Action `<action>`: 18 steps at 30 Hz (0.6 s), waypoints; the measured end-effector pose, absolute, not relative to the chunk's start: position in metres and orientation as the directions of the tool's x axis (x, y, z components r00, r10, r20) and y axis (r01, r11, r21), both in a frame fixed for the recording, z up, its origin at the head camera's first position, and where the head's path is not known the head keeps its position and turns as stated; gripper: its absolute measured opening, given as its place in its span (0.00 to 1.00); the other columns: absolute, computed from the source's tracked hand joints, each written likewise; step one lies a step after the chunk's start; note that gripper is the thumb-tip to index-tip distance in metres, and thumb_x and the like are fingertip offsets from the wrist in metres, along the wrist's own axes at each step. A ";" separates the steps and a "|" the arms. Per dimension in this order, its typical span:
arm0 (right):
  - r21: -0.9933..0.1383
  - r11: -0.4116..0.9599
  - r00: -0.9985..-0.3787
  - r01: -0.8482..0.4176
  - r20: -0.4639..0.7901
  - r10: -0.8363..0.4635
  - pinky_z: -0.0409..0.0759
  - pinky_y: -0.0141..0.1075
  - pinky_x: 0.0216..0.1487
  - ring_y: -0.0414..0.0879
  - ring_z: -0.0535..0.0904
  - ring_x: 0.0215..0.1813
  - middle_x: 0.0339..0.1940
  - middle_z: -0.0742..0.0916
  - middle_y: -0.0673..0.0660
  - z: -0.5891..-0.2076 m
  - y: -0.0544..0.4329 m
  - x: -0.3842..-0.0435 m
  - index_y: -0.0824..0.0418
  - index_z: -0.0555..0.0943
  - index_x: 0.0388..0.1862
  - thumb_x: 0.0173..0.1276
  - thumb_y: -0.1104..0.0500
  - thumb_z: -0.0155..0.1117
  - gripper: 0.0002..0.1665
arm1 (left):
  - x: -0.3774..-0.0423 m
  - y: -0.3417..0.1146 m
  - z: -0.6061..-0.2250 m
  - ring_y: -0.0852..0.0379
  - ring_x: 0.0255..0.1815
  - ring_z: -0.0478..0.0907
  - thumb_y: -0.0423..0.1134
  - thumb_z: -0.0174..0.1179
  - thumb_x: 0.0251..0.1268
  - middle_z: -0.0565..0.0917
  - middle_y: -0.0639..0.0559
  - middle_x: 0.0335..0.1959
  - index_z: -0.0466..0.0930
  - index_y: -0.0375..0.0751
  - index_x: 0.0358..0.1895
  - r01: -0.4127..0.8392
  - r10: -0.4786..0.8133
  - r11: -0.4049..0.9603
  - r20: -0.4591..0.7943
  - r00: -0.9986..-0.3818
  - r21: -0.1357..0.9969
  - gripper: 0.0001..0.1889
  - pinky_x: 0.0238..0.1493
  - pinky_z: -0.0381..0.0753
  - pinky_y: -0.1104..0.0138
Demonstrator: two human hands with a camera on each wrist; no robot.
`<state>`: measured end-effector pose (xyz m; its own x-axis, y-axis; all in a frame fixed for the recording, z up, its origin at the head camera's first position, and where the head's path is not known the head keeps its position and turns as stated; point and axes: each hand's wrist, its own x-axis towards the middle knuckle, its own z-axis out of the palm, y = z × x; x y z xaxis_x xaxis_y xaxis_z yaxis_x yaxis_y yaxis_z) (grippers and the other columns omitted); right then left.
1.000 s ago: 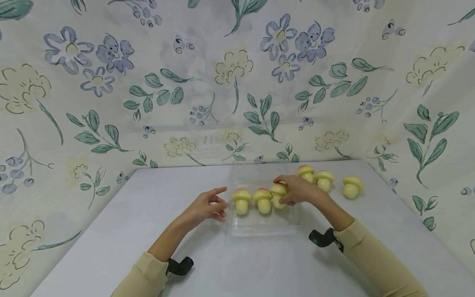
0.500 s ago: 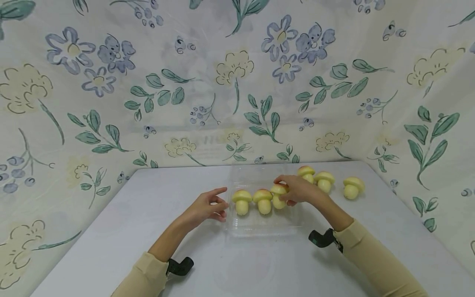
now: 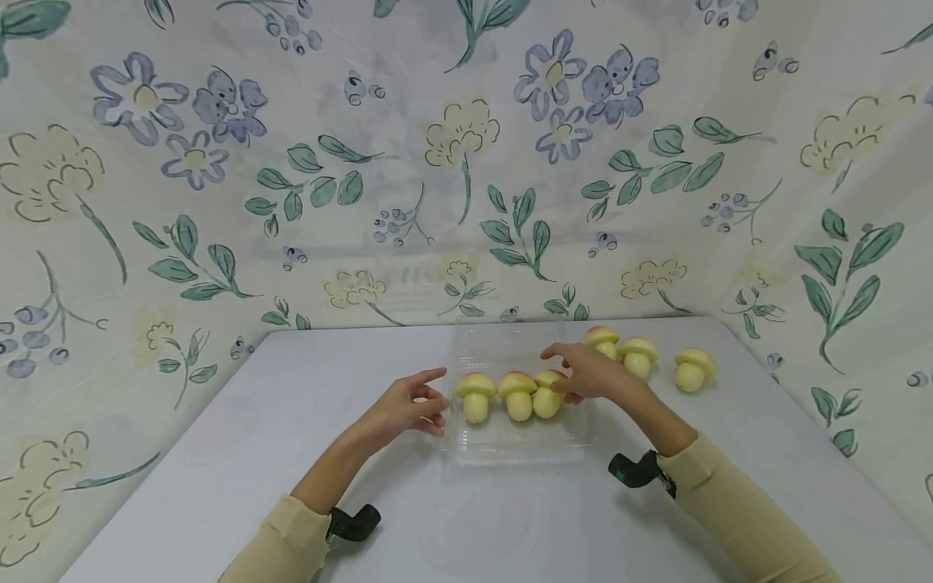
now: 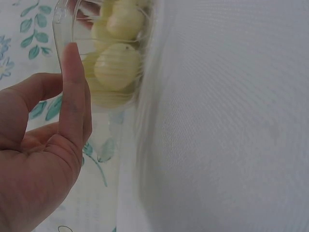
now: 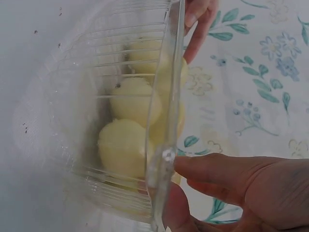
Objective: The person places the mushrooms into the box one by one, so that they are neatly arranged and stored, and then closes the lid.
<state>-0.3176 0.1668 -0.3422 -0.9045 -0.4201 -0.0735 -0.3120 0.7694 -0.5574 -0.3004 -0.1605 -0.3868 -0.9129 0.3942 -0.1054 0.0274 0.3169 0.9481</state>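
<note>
Three yellow toy mushrooms with reddish cap tops stand side by side in a clear plastic container (image 3: 519,455): a left one (image 3: 475,406), a middle one (image 3: 519,406) and a right one (image 3: 547,403). My right hand (image 3: 589,372) is over the container's right side, index finger stretched above the right mushroom and thumb overlapping its cap. In the right wrist view, the thumb lies at the container's rim (image 5: 166,111), and another finger shows partly behind its wall. My left hand (image 3: 406,407) rests with straight fingers beside the left wall, a fingertip (image 4: 72,55) right at the rim.
Several more toy mushrooms stand to the right on the white table (image 3: 350,356): one far back (image 3: 602,342), one beside it (image 3: 637,356) and one further right (image 3: 695,370). The container's clear lid (image 3: 503,336) rises behind it. A flower-patterned curtain (image 3: 401,178) hangs behind the table.
The right mushroom has come down and a little nearer, level with the other two. My right index finger now stands apart from its cap. The left hand stays in place.
</note>
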 end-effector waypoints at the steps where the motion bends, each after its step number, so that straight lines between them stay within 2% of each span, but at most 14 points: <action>1: -0.559 0.767 -0.903 -0.316 -0.070 -0.423 0.84 0.31 0.30 0.41 0.82 0.25 0.57 0.78 0.71 -0.343 0.167 -0.318 0.63 0.70 0.68 0.67 0.63 0.65 0.31 | -0.300 -0.160 -0.387 0.57 0.31 0.82 0.34 0.61 0.68 0.77 0.40 0.45 0.52 0.39 0.77 0.028 0.394 0.317 -0.105 -0.913 0.948 0.38 0.38 0.89 0.64; 9: -0.592 0.738 -0.902 -0.325 -0.042 -0.430 0.84 0.32 0.32 0.41 0.82 0.26 0.60 0.76 0.74 -0.340 0.174 -0.314 0.63 0.69 0.68 0.68 0.61 0.65 0.31 | -0.301 -0.160 -0.387 0.56 0.31 0.83 0.35 0.61 0.68 0.77 0.37 0.47 0.52 0.39 0.77 0.031 0.396 0.325 -0.106 -0.912 0.945 0.38 0.38 0.89 0.65; 18: -0.615 0.702 -0.893 -0.359 0.007 -0.450 0.85 0.34 0.32 0.45 0.84 0.32 0.61 0.77 0.72 -0.338 0.181 -0.308 0.61 0.69 0.69 0.71 0.57 0.63 0.30 | -0.300 -0.160 -0.386 0.56 0.32 0.82 0.35 0.61 0.68 0.77 0.41 0.46 0.52 0.39 0.77 0.028 0.394 0.322 -0.107 -0.913 0.946 0.38 0.38 0.89 0.65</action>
<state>-0.3084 0.1809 -0.3381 -0.8932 -0.4496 0.0074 -0.3586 0.7024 -0.6148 -0.2996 -0.1604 -0.3863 -0.9128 0.3943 -0.1068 0.0282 0.3215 0.9465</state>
